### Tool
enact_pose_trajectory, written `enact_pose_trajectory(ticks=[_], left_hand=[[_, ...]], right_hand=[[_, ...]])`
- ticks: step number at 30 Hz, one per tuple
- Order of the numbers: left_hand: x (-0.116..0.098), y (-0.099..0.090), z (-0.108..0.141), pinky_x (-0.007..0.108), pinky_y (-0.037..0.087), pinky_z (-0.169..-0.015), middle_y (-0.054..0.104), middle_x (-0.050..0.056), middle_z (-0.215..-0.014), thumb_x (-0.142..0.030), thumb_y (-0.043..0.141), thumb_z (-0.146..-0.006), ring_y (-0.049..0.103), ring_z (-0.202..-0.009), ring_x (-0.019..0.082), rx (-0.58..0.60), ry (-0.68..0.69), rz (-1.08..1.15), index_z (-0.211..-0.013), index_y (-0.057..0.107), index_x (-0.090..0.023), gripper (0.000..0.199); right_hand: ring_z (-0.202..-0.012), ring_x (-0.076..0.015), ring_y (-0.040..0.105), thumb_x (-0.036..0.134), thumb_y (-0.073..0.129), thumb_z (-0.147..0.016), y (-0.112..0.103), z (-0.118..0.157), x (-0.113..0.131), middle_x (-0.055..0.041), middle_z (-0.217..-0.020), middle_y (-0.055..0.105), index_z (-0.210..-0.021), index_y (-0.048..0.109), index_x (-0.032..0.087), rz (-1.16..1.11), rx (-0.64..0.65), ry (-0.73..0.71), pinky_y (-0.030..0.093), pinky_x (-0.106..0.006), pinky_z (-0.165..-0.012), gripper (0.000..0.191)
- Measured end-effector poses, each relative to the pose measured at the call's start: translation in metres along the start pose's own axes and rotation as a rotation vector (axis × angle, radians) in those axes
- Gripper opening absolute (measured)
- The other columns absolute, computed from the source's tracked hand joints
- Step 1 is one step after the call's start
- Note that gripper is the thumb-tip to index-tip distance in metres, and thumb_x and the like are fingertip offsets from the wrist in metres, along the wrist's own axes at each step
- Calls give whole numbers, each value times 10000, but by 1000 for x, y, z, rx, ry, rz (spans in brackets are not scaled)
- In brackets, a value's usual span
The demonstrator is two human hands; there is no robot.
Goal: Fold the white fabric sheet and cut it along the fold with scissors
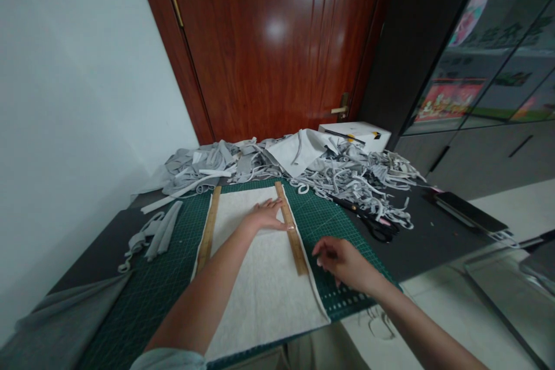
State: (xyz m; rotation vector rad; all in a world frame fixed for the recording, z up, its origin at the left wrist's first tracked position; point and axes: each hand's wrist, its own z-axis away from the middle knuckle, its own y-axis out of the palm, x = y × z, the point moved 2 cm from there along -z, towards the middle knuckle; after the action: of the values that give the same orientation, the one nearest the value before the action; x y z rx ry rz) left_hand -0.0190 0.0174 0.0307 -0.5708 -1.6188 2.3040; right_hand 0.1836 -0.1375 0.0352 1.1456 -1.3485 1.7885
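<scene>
A: Left hand, quick?
B: Left hand (266, 215) is spread palm down over the pale cloth (264, 295); the right ruler (296, 247) is touched by the thumb and fingertips.
A: Right hand?
B: Right hand (342, 263) is held with fingers curled, just beside the cloth's right edge, over the green mat (318, 208). Whether anything is pinched cannot be told.
A: Cloth location?
B: Laid flat on the mat, which is set on the dark surface (418, 243). Left ruler (210, 222) is placed along the cloth's left edge, partly hidden by the forearm; the right ruler is set just inside the right edge.
A: Surroundings?
B: Grey strips (165, 234) are left at the mat's left side. Scraps (347, 176) are heaped at the back, a white box (370, 134) behind them. Black scissors (375, 226) are seen near the mat's right edge.
</scene>
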Motion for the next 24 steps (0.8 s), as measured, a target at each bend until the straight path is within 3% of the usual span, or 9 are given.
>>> enact_pose_trajectory(ticks=[3, 5, 8, 11, 15, 19, 22, 24], left_hand=[[-1, -1, 2, 563, 130, -1107, 51, 61, -1572, -791, 509, -639, 52, -1433, 301, 5, 7, 5, -1489, 103, -269, 1077], [-2, -3, 3, 565, 130, -1106, 48, 61, -1573, -799, 503, -639, 52, -1434, 297, 9, 9, 7, -1489, 102, -266, 1081], [-4, -5, 5, 569, 129, -1104, 37, 67, -1572, -787, 512, -643, 55, -1433, 300, 18, -1, 6, -1489, 99, -257, 1080], [-6, -7, 7, 572, 127, -1103, 35, 78, -1571, -762, 528, -653, 53, -1432, 307, 28, -11, 6, -1493, 78, -242, 1085], [-7, -8, 11, 567, 121, -1107, 49, 80, -1571, -733, 524, -675, 61, -1433, 297, 31, -9, 10, -1495, 65, -236, 1062], [-6, -7, 10, 574, 125, -1103, 48, 72, -1571, -713, 519, -688, 53, -1434, 287, 24, -10, 12, -1494, 64, -232, 1043], [-4, -4, 8, 575, 124, -1103, 49, 68, -1572, -707, 529, -686, 51, -1434, 287, 21, -11, 13, -1493, 64, -239, 1043], [-2, -3, 7, 574, 123, -1103, 57, 72, -1572, -710, 535, -681, 51, -1434, 291, 19, -11, 13, -1493, 65, -236, 1051]], right_hand=[[-498, -113, 520, 239, 512, -792, -9, -16, 4, 51, -613, 542, -1026, 602, 189, 24, -78, -105, 416, -186, -428, 256], [-563, -121, 571, 236, 502, -820, -13, -31, 0, 36, -643, 590, -1053, 613, 182, 145, -146, -127, 460, -203, -533, 264], [-684, -143, 628, 148, 478, -821, -24, -57, -17, -8, -729, 659, -1054, 615, 151, 323, -270, -83, 477, -230, -665, 270], [-742, -172, 650, 81, 461, -809, -41, -78, -37, -54, -785, 685, -1068, 612, 119, 416, -344, -20, 473, -261, -706, 302], [-806, -248, 671, 91, 499, -800, -51, -85, -44, -124, -829, 696, -1036, 650, 110, 560, -403, 28, 481, -334, -738, 281], [-1121, -277, 572, 146, 386, -894, -27, -85, -27, -199, -1195, 613, -1227, 578, 115, 668, -383, -140, 417, -397, -952, 385], [-1329, -225, 387, 199, 371, -923, 2, -92, -14, -102, -1385, 518, -1339, 498, 169, 701, -200, -351, 319, -376, -1084, 436], [-1378, -223, 314, 229, 354, -936, 14, -98, -12, -81, -1442, 462, -1390, 436, 172, 711, -107, -415, 297, -411, -1105, 465]])
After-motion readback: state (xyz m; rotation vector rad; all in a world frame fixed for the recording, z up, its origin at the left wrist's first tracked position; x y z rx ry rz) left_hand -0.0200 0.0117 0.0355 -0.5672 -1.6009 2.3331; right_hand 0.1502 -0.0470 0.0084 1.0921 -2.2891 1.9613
